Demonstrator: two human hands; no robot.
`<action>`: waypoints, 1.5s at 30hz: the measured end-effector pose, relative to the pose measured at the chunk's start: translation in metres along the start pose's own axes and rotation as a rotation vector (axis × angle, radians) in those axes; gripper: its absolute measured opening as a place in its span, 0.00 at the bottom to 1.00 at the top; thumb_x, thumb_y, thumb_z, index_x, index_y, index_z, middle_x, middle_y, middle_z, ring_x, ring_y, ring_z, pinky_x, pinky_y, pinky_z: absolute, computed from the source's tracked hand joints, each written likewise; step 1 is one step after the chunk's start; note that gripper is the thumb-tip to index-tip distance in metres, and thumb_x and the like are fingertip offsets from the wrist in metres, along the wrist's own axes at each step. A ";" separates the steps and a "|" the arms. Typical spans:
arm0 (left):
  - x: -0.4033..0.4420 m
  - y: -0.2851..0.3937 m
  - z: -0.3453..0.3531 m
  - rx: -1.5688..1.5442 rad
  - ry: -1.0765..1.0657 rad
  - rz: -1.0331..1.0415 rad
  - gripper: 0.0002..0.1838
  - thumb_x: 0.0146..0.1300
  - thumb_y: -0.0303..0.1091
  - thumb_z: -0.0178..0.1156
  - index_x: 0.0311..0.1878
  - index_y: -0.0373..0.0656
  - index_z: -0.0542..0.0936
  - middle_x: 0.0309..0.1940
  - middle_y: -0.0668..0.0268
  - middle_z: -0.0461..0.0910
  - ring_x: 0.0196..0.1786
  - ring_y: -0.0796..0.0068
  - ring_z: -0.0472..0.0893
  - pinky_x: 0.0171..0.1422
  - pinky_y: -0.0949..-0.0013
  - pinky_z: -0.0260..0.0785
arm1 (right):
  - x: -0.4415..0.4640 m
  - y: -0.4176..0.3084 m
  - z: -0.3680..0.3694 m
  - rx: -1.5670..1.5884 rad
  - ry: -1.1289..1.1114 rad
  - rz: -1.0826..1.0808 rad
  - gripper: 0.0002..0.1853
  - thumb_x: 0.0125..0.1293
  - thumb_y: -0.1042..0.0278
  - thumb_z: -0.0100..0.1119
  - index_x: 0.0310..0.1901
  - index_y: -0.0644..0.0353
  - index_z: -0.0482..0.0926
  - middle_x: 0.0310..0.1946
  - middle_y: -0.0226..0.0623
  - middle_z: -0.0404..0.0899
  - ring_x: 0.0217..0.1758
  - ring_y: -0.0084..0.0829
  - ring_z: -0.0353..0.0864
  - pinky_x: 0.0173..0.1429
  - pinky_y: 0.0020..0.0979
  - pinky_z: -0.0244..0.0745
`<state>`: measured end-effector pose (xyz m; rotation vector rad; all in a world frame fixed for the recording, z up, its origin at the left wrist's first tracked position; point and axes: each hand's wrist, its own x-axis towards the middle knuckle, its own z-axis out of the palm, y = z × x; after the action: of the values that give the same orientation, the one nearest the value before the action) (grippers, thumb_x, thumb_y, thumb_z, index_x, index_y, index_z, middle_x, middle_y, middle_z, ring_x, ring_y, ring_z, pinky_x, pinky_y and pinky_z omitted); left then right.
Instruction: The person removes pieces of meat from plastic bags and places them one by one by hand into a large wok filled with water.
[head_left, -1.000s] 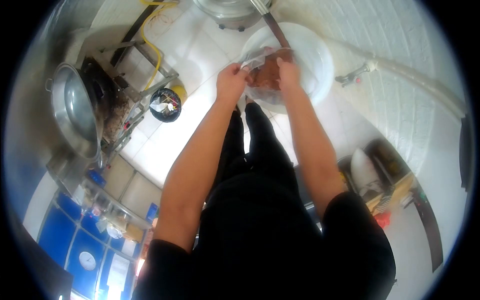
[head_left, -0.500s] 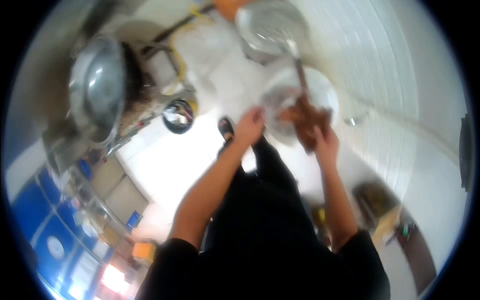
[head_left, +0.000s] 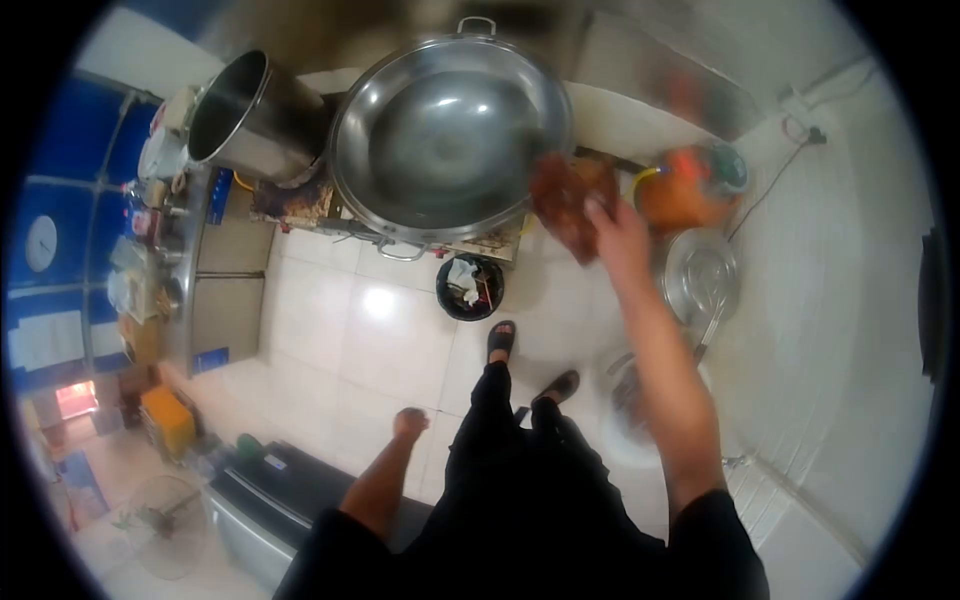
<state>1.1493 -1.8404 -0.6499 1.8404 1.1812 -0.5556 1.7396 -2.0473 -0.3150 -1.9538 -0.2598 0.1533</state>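
Gripping a brown piece point(head_left: 566, 208), the right hand point(head_left: 622, 240) is clamped on its edge, thumb on top, at the right side of the wok point(head_left: 360, 105). The piece overlaps the wok's rim in this view; whether it touches the metal, I cannot tell. The left hand point(head_left: 411, 423) hangs well apart, over the floor point(head_left: 345, 340). It is small and blurred, with fingers that look curled, and I cannot tell whether they are fully closed.

The wok is wide, with 2 handles, 1 at the far edge and 1 at the near edge. Left of it stands a tall pot point(head_left: 290, 155). Near the wok's lower right, a black bin point(head_left: 470, 314) holds litter. An orange container point(head_left: 690, 208) is just beside the right hand. Below that container, a ladle point(head_left: 713, 318) lies over a round metal vessel point(head_left: 682, 268). A white basin point(head_left: 640, 455) is partly hidden by the right forearm point(head_left: 668, 375). 2 sandals point(head_left: 501, 338) show near the bin.
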 end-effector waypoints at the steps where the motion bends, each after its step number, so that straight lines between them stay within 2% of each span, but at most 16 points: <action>1: -0.032 0.033 -0.034 -0.389 -0.022 -0.327 0.10 0.67 0.32 0.58 0.43 0.36 0.83 0.27 0.58 0.85 0.24 0.73 0.83 0.24 0.70 0.73 | 0.029 -0.001 0.031 -0.115 -0.019 -0.003 0.19 0.66 0.56 0.62 0.47 0.65 0.83 0.41 0.55 0.85 0.48 0.55 0.84 0.53 0.42 0.75; 8: -0.119 -0.009 -0.076 -0.906 0.117 -0.612 0.16 0.68 0.30 0.57 0.55 0.30 0.76 0.32 0.53 0.83 0.28 0.69 0.82 0.26 0.73 0.70 | 0.147 0.020 0.182 -0.649 -0.236 0.179 0.22 0.64 0.52 0.60 0.43 0.67 0.86 0.44 0.57 0.84 0.53 0.56 0.82 0.59 0.48 0.75; 11: -0.139 -0.035 -0.045 -1.112 0.020 -0.705 0.17 0.70 0.31 0.56 0.57 0.31 0.75 0.34 0.53 0.84 0.29 0.67 0.83 0.28 0.70 0.73 | 0.165 0.049 0.219 -0.707 -0.255 0.144 0.22 0.64 0.53 0.61 0.42 0.70 0.85 0.43 0.56 0.86 0.49 0.54 0.86 0.51 0.46 0.81; 13: -0.152 -0.017 -0.033 -1.035 0.010 -0.794 0.15 0.70 0.32 0.58 0.53 0.31 0.77 0.35 0.52 0.85 0.30 0.65 0.84 0.28 0.68 0.73 | 0.164 0.045 0.232 -0.391 -0.296 0.510 0.19 0.66 0.58 0.61 0.43 0.71 0.84 0.40 0.52 0.87 0.40 0.46 0.89 0.39 0.40 0.84; 16: -0.157 0.009 -0.025 -0.912 -0.108 -0.758 0.14 0.70 0.34 0.58 0.51 0.34 0.78 0.35 0.55 0.85 0.32 0.66 0.85 0.30 0.68 0.74 | 0.163 0.039 0.230 -0.219 -0.410 0.611 0.16 0.67 0.66 0.60 0.47 0.71 0.82 0.37 0.47 0.86 0.31 0.34 0.89 0.31 0.31 0.83; 21: -0.110 0.040 -0.040 -0.826 -0.202 -0.655 0.14 0.70 0.37 0.58 0.50 0.35 0.79 0.36 0.56 0.86 0.34 0.68 0.86 0.32 0.69 0.75 | 0.126 0.006 0.147 0.176 -0.290 0.279 0.18 0.68 0.71 0.60 0.57 0.69 0.78 0.36 0.41 0.86 0.28 0.28 0.86 0.32 0.28 0.81; 23: -0.077 0.046 -0.046 -0.709 -0.212 -0.555 0.11 0.67 0.38 0.58 0.43 0.39 0.81 0.33 0.58 0.85 0.35 0.68 0.86 0.35 0.67 0.76 | 0.093 -0.010 0.077 0.352 -0.253 0.271 0.17 0.69 0.72 0.59 0.57 0.67 0.77 0.39 0.40 0.86 0.32 0.27 0.86 0.37 0.27 0.80; 26: 0.014 -0.004 -0.028 -0.044 -0.090 0.024 0.10 0.60 0.39 0.59 0.31 0.43 0.82 0.33 0.58 0.83 0.37 0.59 0.83 0.43 0.61 0.75 | 0.022 0.015 -0.056 0.388 -0.031 0.260 0.15 0.71 0.73 0.57 0.57 0.67 0.78 0.42 0.40 0.86 0.36 0.27 0.86 0.42 0.26 0.80; 30: -0.018 0.239 -0.006 -0.004 -0.220 0.339 0.10 0.66 0.34 0.57 0.40 0.38 0.84 0.31 0.58 0.85 0.36 0.65 0.84 0.44 0.64 0.75 | -0.126 0.069 -0.240 0.212 0.433 0.365 0.14 0.73 0.73 0.54 0.55 0.69 0.77 0.40 0.40 0.86 0.35 0.27 0.85 0.41 0.27 0.80; 33: -0.044 0.344 0.068 0.260 -0.379 0.545 0.12 0.67 0.36 0.60 0.45 0.38 0.84 0.35 0.54 0.86 0.41 0.57 0.86 0.49 0.60 0.76 | -0.226 0.169 -0.309 0.176 0.621 0.604 0.14 0.73 0.67 0.56 0.54 0.67 0.80 0.40 0.42 0.87 0.37 0.29 0.87 0.41 0.28 0.81; 34: -0.045 0.358 0.104 0.358 -0.427 0.609 0.14 0.66 0.37 0.61 0.49 0.37 0.83 0.35 0.56 0.86 0.40 0.64 0.86 0.48 0.64 0.77 | -0.258 0.212 -0.317 0.102 0.637 0.655 0.14 0.72 0.67 0.56 0.53 0.67 0.80 0.39 0.42 0.87 0.36 0.29 0.87 0.40 0.28 0.81; 36: -0.084 0.414 0.172 0.372 -0.505 0.821 0.18 0.63 0.39 0.64 0.52 0.40 0.80 0.42 0.55 0.84 0.46 0.50 0.84 0.52 0.54 0.75 | -0.303 0.267 -0.322 0.006 0.693 0.788 0.13 0.68 0.70 0.59 0.49 0.69 0.82 0.36 0.45 0.88 0.36 0.32 0.88 0.42 0.31 0.81; 37: -0.102 0.434 0.207 0.407 -0.501 0.905 0.20 0.63 0.40 0.65 0.54 0.39 0.79 0.46 0.54 0.83 0.49 0.50 0.83 0.55 0.54 0.74 | -0.327 0.310 -0.319 -0.198 0.613 0.796 0.16 0.65 0.68 0.60 0.51 0.67 0.82 0.39 0.48 0.88 0.38 0.40 0.89 0.46 0.36 0.82; 40: -0.163 0.498 0.303 0.475 -0.449 1.073 0.27 0.61 0.42 0.67 0.60 0.38 0.75 0.50 0.54 0.80 0.58 0.53 0.79 0.62 0.56 0.71 | -0.348 0.373 -0.300 -0.386 0.419 0.852 0.16 0.62 0.64 0.62 0.49 0.63 0.83 0.41 0.49 0.87 0.43 0.45 0.87 0.51 0.41 0.80; 42: -0.190 0.515 0.359 0.452 -0.317 1.158 0.25 0.61 0.43 0.68 0.55 0.36 0.78 0.53 0.52 0.78 0.60 0.52 0.76 0.63 0.54 0.69 | -0.367 0.434 -0.277 -0.555 0.231 0.721 0.19 0.60 0.60 0.65 0.49 0.65 0.82 0.41 0.52 0.86 0.45 0.48 0.86 0.53 0.45 0.79; 45: -0.184 0.511 0.408 0.567 -0.266 1.147 0.21 0.61 0.44 0.67 0.48 0.36 0.81 0.49 0.51 0.80 0.55 0.50 0.78 0.60 0.52 0.70 | -0.377 0.461 -0.259 -0.633 0.030 0.912 0.24 0.58 0.55 0.68 0.49 0.67 0.81 0.44 0.55 0.85 0.48 0.52 0.85 0.53 0.47 0.79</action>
<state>1.5510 -2.3725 -0.5177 2.4225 -0.3396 -0.4307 1.4848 -2.5448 -0.6457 -2.5677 0.7085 0.6976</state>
